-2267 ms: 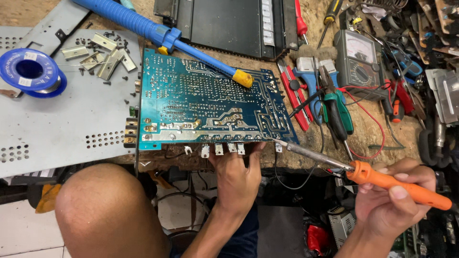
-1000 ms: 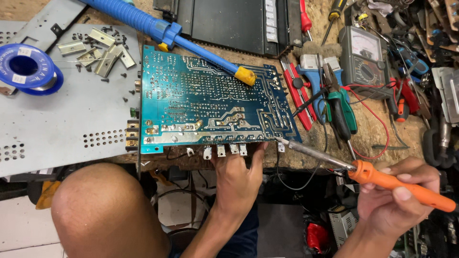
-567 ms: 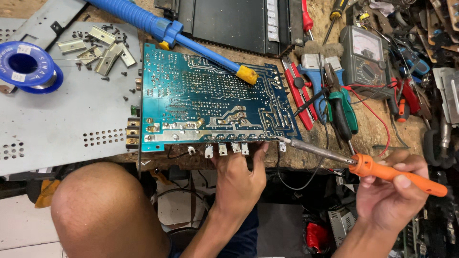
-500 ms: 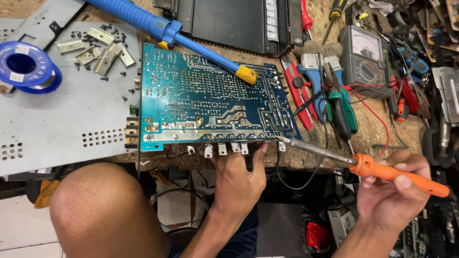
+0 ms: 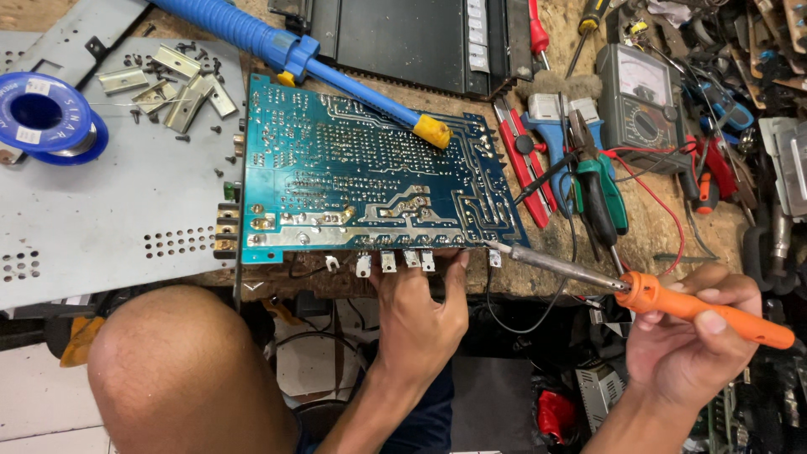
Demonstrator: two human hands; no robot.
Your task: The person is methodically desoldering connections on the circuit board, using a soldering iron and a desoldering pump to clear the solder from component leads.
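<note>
While left hand (image 5: 418, 307) steadies blue circuit board (image 5: 370, 181), right hand (image 5: 691, 336) grips one orange soldering iron (image 5: 639, 290); one blue solder spool (image 5: 46, 118) far left.

Blue desoldering pump (image 5: 252, 34) cut off at top edge — left fingertips (image 5: 420, 271) hidden under circuit board (image 5: 370, 181)

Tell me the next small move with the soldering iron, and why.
Probably hold the soldering iron tip on the tab at the circuit board's lower right edge: the tip sits there, and the left hand steadies that edge.
</note>
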